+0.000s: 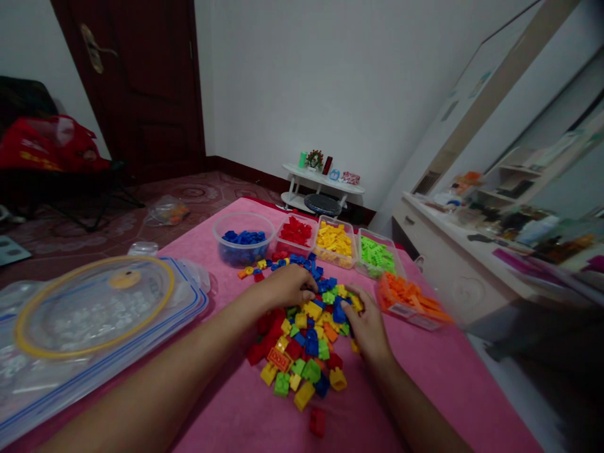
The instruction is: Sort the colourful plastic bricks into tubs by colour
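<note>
A heap of mixed plastic bricks (306, 343) in red, yellow, blue, green and orange lies on the pink cloth (425, 371). My left hand (285, 286) rests knuckles-up on the far side of the heap, its fingers curled down among blue bricks. What it grips is hidden. My right hand (368, 324) sits at the heap's right edge, its fingertips pinched on a yellow brick (356, 303).
Behind the heap stand a round tub of blue bricks (243, 242), and trays of red (295, 231), yellow (334, 242), green (376, 257) and orange bricks (408, 299). Clear lids (89, 314) lie stacked at left. A white dresser (453, 251) stands at right, a dark door (136, 82) far left.
</note>
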`<state>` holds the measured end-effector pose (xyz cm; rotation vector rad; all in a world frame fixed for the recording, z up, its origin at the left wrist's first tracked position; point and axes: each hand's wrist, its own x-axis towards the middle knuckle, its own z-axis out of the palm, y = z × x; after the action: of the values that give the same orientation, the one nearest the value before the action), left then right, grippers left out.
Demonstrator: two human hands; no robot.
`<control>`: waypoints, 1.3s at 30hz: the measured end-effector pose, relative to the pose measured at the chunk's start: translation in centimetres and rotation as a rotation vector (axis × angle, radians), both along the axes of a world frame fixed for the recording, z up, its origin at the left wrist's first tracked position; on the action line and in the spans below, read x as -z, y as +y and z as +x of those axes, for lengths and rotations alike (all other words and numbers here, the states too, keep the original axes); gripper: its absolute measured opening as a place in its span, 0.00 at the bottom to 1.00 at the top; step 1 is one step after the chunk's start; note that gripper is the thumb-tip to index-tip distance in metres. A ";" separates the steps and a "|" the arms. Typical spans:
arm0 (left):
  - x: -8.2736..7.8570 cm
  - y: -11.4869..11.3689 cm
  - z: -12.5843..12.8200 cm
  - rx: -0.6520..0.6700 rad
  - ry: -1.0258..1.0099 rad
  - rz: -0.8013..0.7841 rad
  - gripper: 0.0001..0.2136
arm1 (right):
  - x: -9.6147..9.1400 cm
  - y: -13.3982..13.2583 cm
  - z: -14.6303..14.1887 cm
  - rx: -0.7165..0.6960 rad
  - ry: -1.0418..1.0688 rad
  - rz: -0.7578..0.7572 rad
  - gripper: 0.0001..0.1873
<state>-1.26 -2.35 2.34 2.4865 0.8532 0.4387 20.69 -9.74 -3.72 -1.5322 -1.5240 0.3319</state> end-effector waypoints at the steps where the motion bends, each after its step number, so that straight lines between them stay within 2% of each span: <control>1: 0.0 0.4 -0.5 -0.006 -0.006 -0.036 0.12 | -0.8 0.5 -0.8 -0.038 0.015 -0.004 0.17; 5: -0.6 1.3 -2.0 0.014 -0.031 -0.153 0.13 | -3.9 1.8 -3.7 -0.267 0.020 -0.069 0.11; 7: -1.1 1.6 -2.5 0.011 -0.039 -0.162 0.13 | -5.2 1.2 -5.2 -0.301 -0.052 -0.050 0.11; 9: -1.5 1.8 -2.8 -0.016 -0.047 -0.132 0.13 | -6.0 -0.5 -7.0 -0.315 -0.202 0.003 0.11; 11: -1.8 2.1 -3.0 -0.072 -0.047 -0.085 0.13 | -6.2 -3.0 -8.9 -0.425 -0.364 0.041 0.16; 14: -1.9 2.5 -3.3 -0.138 -0.034 -0.036 0.14 | -5.4 -6.3 -11.0 -0.718 -0.553 0.038 0.28; 16: -1.8 2.6 -3.4 -0.174 -0.017 -0.010 0.13 | -4.7 -7.1 -11.6 -0.803 -0.648 0.023 0.27; 18: -1.7 2.6 -3.4 -0.247 0.017 0.047 0.13 | -4.1 -6.7 -11.5 -0.718 -0.697 0.032 0.21; 21: -1.2 2.2 -3.0 -0.374 0.093 0.151 0.15 | -4.0 -5.0 -10.4 -0.480 -0.692 0.052 0.15; 23: -0.6 1.9 -2.6 -0.395 0.136 0.168 0.17 | -4.1 -4.0 -9.3 -0.371 -0.666 0.048 0.13; 28: -0.2 1.1 -1.8 -0.255 0.145 0.069 0.14 | -4.2 -2.5 -6.1 -0.231 -0.566 0.061 0.11; 35: -2.2 0.3 -2.2 -0.075 0.010 -0.096 0.08 | -3.0 -0.5 -2.3 -0.101 -0.438 0.000 0.12; 39: -2.5 -0.3 -1.8 -0.047 0.048 -0.030 0.13 | -4.2 0.0 -1.6 -0.104 -0.375 0.042 0.12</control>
<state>-3.10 -2.60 4.86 2.4625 0.9322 0.3814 19.13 -9.70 0.47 -1.5445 -1.8933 0.0708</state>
